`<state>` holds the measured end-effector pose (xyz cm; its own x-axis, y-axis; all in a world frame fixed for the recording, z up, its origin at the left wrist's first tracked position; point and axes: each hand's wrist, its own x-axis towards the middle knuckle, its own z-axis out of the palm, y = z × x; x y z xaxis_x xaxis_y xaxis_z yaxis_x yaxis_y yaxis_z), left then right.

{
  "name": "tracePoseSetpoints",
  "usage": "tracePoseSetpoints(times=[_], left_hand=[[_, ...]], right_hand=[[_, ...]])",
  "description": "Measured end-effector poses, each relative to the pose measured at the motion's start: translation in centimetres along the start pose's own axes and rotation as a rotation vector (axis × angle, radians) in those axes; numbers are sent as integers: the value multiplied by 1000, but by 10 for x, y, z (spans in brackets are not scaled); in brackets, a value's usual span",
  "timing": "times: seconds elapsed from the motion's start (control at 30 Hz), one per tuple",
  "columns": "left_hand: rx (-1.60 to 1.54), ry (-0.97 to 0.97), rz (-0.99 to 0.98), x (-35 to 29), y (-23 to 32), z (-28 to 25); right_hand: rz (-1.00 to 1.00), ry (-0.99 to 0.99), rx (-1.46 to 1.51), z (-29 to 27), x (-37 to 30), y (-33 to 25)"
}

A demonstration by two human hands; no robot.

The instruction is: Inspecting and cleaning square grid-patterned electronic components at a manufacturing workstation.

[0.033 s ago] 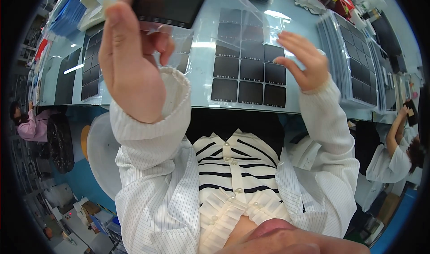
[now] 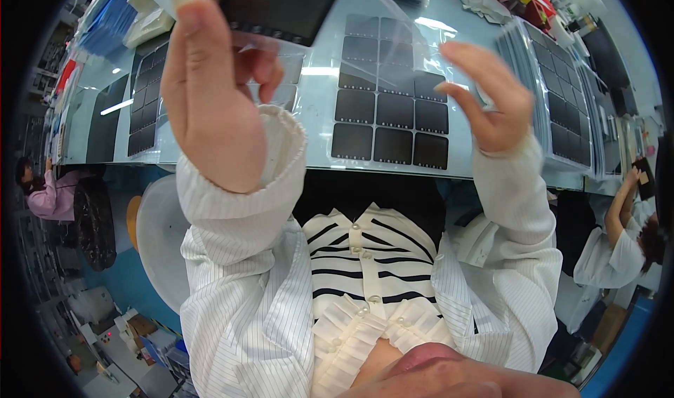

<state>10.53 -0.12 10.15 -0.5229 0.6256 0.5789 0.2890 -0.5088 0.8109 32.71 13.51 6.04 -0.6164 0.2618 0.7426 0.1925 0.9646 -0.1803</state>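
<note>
My left hand (image 2: 217,110) is raised over the table, its fingers closed on a dark glossy rectangular panel (image 2: 281,8) that has a row of small marks along its lower edge. Clear film (image 2: 382,29) stretches rightward from the panel, over the far part of a grid of dark rounded square pieces (image 2: 394,110). Near the film's right end is my right hand (image 2: 495,103), slightly blurred, thumb and fingers apart. Whether its fingertips touch the film, I cannot tell.
A tall stack of clear sheets with dark squares (image 2: 554,89) stands on the right. More dark squares (image 2: 147,100) lie at the left, beside a plain dark sheet (image 2: 107,121). Crumpled white paper (image 2: 484,3) sits at the far right. Other people are at both sides.
My left hand and the dark panel have shifted slightly right. My right hand has moved a little to the right, its thumb and fingers still apart.
</note>
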Motion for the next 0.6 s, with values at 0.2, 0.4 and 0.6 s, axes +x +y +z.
tracePoseSetpoints(times=[0.2, 0.4, 0.6], left_hand=[[-70, -176, 102, -16, 19, 28], [-212, -150, 43, -20, 34, 41], [-235, -488, 239, -7, 37, 42]], right_hand=[[88, 21, 199, -26, 71, -87], [136, -3, 345, -36, 78, -92], [531, -96, 470, -54, 85, -100]])
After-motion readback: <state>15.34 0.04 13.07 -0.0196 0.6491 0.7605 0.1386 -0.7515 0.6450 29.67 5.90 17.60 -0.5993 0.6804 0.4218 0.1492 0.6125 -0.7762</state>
